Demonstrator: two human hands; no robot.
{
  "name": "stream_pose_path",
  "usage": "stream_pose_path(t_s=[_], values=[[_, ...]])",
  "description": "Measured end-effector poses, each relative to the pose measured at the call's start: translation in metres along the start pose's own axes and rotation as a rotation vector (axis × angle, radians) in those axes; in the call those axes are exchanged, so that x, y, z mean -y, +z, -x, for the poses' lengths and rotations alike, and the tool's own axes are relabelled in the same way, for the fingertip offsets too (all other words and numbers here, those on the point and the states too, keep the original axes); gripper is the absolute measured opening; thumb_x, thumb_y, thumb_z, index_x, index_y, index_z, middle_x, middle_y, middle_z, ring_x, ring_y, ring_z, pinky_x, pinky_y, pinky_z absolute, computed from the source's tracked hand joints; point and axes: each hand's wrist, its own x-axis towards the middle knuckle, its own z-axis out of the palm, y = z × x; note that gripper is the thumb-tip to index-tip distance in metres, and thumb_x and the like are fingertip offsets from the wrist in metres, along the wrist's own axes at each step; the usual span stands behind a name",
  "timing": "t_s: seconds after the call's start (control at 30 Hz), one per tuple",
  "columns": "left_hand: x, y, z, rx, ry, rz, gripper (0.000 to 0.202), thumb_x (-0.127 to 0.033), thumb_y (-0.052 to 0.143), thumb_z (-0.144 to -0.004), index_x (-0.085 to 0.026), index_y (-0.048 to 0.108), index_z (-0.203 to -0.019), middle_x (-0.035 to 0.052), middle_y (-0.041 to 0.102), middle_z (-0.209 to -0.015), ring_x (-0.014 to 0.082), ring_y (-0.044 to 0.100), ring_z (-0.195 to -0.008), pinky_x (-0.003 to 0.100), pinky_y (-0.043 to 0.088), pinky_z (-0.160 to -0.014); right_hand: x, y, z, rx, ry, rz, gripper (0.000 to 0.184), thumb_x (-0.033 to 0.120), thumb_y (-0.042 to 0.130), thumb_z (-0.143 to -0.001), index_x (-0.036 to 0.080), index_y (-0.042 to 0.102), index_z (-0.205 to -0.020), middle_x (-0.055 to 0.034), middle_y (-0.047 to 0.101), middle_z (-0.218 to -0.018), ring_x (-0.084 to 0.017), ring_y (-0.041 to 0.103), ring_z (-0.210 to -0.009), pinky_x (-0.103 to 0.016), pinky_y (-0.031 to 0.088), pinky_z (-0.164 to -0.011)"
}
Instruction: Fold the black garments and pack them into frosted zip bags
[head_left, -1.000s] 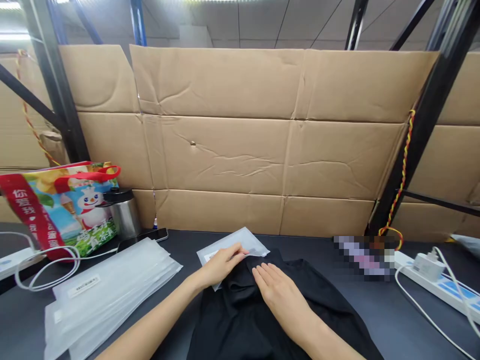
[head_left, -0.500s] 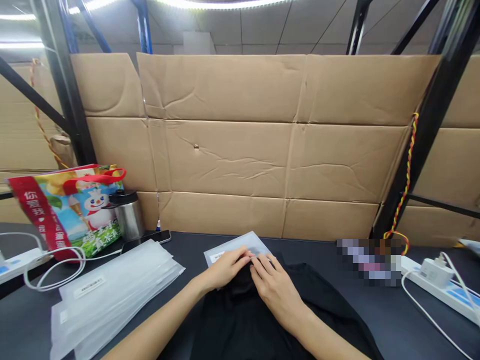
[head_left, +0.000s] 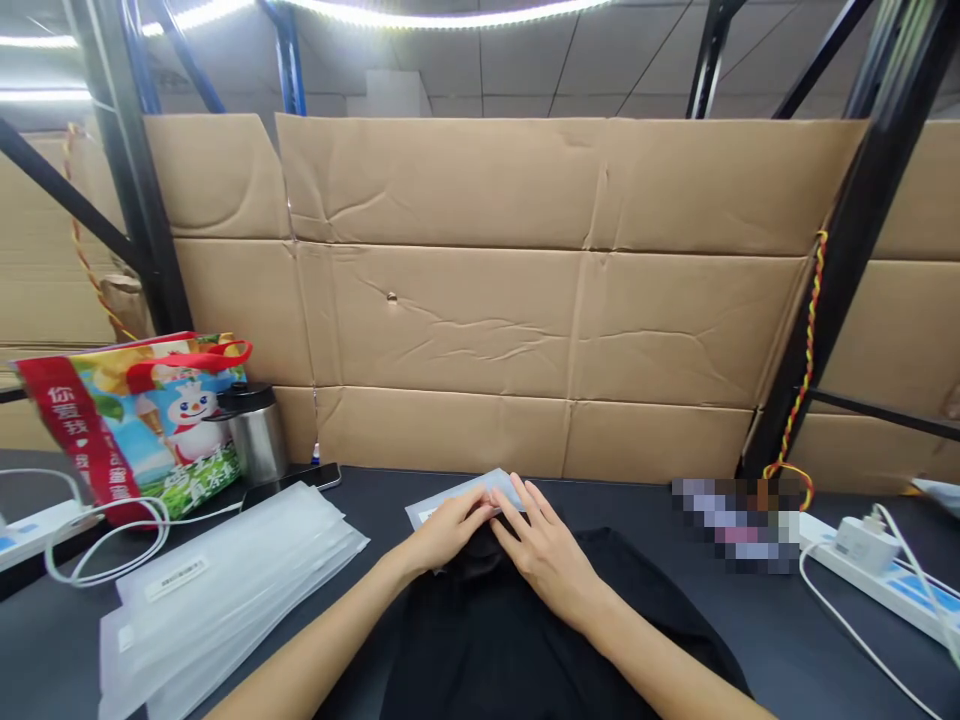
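A black cloth garment (head_left: 540, 650) lies folded on the dark tabletop (head_left: 795, 650), reaching towards me. My left hand (head_left: 450, 532) rests at its top fold, fingers together, touching the garment and the edge of a frosted plastic bag (head_left: 459, 496). That bag lies mostly hidden under the garment and both hands. My right hand (head_left: 544, 553) presses next to it, fingers spread, on the garment and the bag's upper edge. A white label on the bag shows only in part.
A stack of frosted bags (head_left: 225, 590) lies left of my arms. Behind it stand a printed tote bag (head_left: 127, 440), a steel flask (head_left: 255, 435) and a phone (head_left: 292, 485). A power strip (head_left: 885, 575) with white cables lies right. Cardboard (head_left: 525, 320) walls the back.
The garment's top now covers more of the bag. My right hand has moved up and spread its fingers, while my left hand stays near the fold.
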Motion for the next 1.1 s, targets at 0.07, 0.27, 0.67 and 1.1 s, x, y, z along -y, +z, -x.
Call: stream_pose_path(t_s=[0.07, 0.27, 0.67, 1.1], values=[[-0.002, 0.002, 0.001, 0.006, 0.01, 0.011, 0.025, -0.036, 0.036, -0.097, -0.02, 0.055, -0.094, 0.0016, 0.063, -0.093, 0.0185, 0.058, -0.087, 0.028, 0.045, -0.079, -0.001, 0.0, 0.001, -0.011, -0.008, -0.006, 0.038, 0.013, 0.053, -0.084, 0.011, 0.056, -0.122, -0.0171, 0.041, -0.142, -0.034, 0.033, -0.132, -0.05, 0.032, -0.107], [-0.013, 0.009, -0.001, 0.013, 0.018, 0.019, 0.024, -0.036, 0.038, -0.097, -0.022, 0.052, -0.084, -0.0008, 0.064, -0.085, 0.0174, 0.059, -0.077, 0.027, 0.045, -0.073, -0.002, 0.025, -0.001, 0.001, 0.099, 0.058, 0.023, 0.017, 0.058, -0.082, 0.008, 0.068, -0.101, -0.0212, 0.054, -0.129, -0.038, 0.045, -0.122, -0.053, 0.035, -0.102], [-0.012, 0.013, -0.001, -0.023, -0.011, 0.019, 0.025, -0.037, 0.036, -0.097, -0.021, 0.052, -0.086, -0.0005, 0.062, -0.083, 0.0177, 0.058, -0.077, 0.028, 0.045, -0.074, -0.003, 0.012, -0.001, 0.005, -0.008, 0.104, 0.035, 0.01, 0.048, -0.086, 0.001, 0.057, -0.118, -0.023, 0.048, -0.133, -0.033, 0.04, -0.127, -0.05, 0.032, -0.106], [-0.008, -0.027, 0.049, 0.217, -0.137, -0.144, 0.074, -0.028, 0.065, -0.077, -0.023, 0.031, -0.144, 0.0069, 0.028, -0.151, 0.0273, 0.027, -0.136, 0.041, 0.021, -0.111, -0.028, -0.018, 0.031, 0.049, 0.138, -0.31, 0.024, 0.016, 0.049, -0.088, 0.015, 0.052, -0.112, -0.014, 0.049, -0.134, -0.023, 0.04, -0.129, -0.044, 0.037, -0.104]])
